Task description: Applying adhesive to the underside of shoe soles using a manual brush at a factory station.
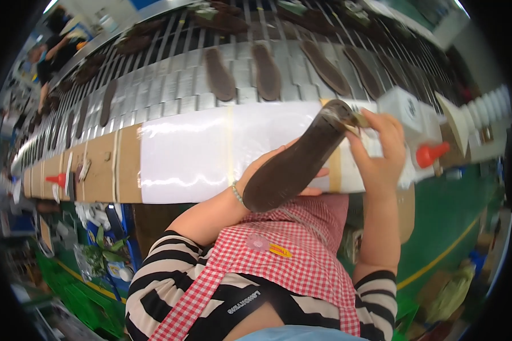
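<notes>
A dark brown shoe sole (294, 162) is held up slantwise over the work ledge, its narrower end pointing up and to the right. My left hand (259, 169) supports it from underneath, with fingertips showing past its right edge; the rest of those fingers is hidden behind the sole. At the upper end of the sole, my right hand (384, 145) has its thumb and fingers drawn together around a small pale piece, too unclear to name. A glossy patch shows on the sole there.
Beyond the white-covered ledge (182, 150) runs a slatted metal conveyor (176, 85) carrying several brown soles (265, 71) and shoes (219, 18). A white container (407, 113), red nozzle (432, 154) and white ribbed hose (489, 108) stand at right. Another person (54, 51) is far left.
</notes>
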Available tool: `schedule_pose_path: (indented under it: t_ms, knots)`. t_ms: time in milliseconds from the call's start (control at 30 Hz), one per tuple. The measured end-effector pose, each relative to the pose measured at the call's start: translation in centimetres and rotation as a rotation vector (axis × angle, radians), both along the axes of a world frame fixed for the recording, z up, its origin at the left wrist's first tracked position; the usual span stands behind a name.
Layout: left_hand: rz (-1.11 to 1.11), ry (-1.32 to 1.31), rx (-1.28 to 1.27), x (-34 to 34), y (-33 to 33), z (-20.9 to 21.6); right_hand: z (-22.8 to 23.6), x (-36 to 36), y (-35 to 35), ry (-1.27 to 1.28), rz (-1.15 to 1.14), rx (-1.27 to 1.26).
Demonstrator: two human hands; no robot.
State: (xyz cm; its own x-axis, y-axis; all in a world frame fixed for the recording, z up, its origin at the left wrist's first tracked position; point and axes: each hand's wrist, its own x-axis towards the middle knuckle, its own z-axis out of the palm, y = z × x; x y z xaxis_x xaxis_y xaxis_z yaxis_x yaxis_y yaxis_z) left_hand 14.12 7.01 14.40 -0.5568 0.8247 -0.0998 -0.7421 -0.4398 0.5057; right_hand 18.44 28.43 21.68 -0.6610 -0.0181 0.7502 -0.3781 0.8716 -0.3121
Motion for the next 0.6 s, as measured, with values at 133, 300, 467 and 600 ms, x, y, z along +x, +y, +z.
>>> schedule_pose_path:
  t_ms: [133, 300, 467, 600]
  knots:
    - [0.085, -0.245, 0.437, -2.8, -3.1, -1.8, -1.6, 0.2, -1.2, -0.049, 0.018, -0.351]
    - [0.415, -0.103, 0.39, -8.4, -11.5, -3.1, -8.5, -0.7, -3.7, -0.473, 0.332, -0.7]
    - [0.593, -0.043, 0.236, -15.7, -21.0, -5.0, -12.2, -1.0, -5.6, -0.722, 0.479, -0.957]
    - [0.522, -0.09, 0.086, -23.5, -27.3, -7.1, -12.4, -1.7, -6.7, -0.821, 0.493, -1.066]
